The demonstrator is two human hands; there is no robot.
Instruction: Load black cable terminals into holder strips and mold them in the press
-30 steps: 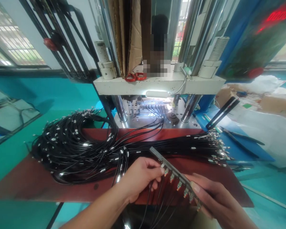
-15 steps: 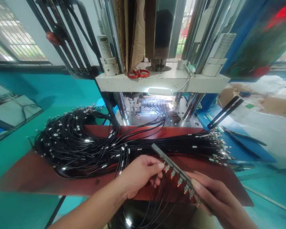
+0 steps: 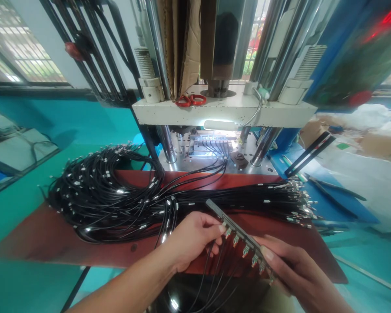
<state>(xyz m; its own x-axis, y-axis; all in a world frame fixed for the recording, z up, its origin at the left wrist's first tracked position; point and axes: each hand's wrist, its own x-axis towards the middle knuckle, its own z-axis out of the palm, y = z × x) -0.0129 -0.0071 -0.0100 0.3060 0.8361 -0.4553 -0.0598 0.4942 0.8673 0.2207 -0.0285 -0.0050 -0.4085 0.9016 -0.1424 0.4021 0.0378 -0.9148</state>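
Observation:
A dark, narrow bar (image 3: 233, 229) slants across the space between my hands, with a row of small metal cable connectors (image 3: 246, 251) along its lower edge. My right hand (image 3: 288, 265) grips the bar's lower right end, thumb on top and fingers underneath. Near the upper left end, my left hand (image 3: 198, 239) pinches a connector at the bar between thumb and forefinger; the fingertips partly cover it. Thin black cables (image 3: 204, 278) hang below the bar towards my lap.
Behind my hands, a large bundle of black cables (image 3: 117, 200) lies on the red-brown board (image 3: 107, 254). A press (image 3: 221, 114) stands beyond, with cables in its lit lower fixture (image 3: 207, 148). Red-handled scissors (image 3: 191, 101) rest on its plate. Pliers (image 3: 332, 191) lie at right.
Both hands keep their grip, and the bar has barely shifted. The whole view has moved very slightly.

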